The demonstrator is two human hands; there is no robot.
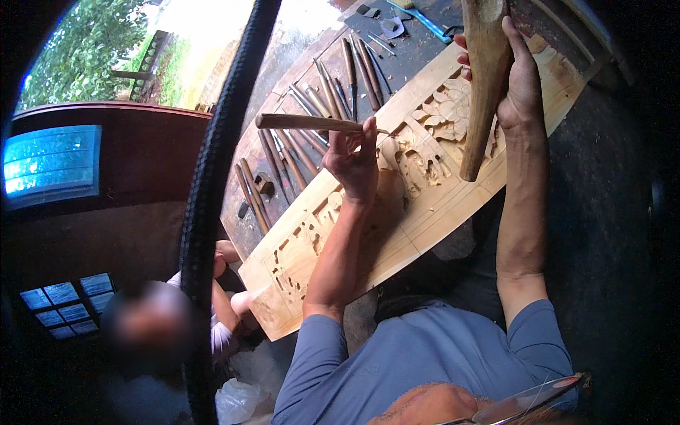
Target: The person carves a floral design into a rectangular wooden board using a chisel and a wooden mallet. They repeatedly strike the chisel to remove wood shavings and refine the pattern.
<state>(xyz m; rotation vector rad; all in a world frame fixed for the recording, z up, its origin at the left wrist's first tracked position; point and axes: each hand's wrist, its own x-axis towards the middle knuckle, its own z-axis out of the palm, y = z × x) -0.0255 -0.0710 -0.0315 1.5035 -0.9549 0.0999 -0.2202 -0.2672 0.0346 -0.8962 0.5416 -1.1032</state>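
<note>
A long pale wooden board lies slantwise in front of me, carved with leaf shapes and small recesses. In my left hand is a carving chisel, pinched near its blade end, its wooden handle pointing left. The thin tip meets the board beside the carved recesses. My right hand grips a thick wooden mallet over the board's right part, fingers wrapped behind it and thumb along its side. The mallet's narrower end points down toward me; its top runs out of view.
Several chisels with wooden handles lie fanned on the dark worktable beyond the board. At the far edge is a blue-handled brush. Another person sits at the left by the board's end. A white plastic bag lies below.
</note>
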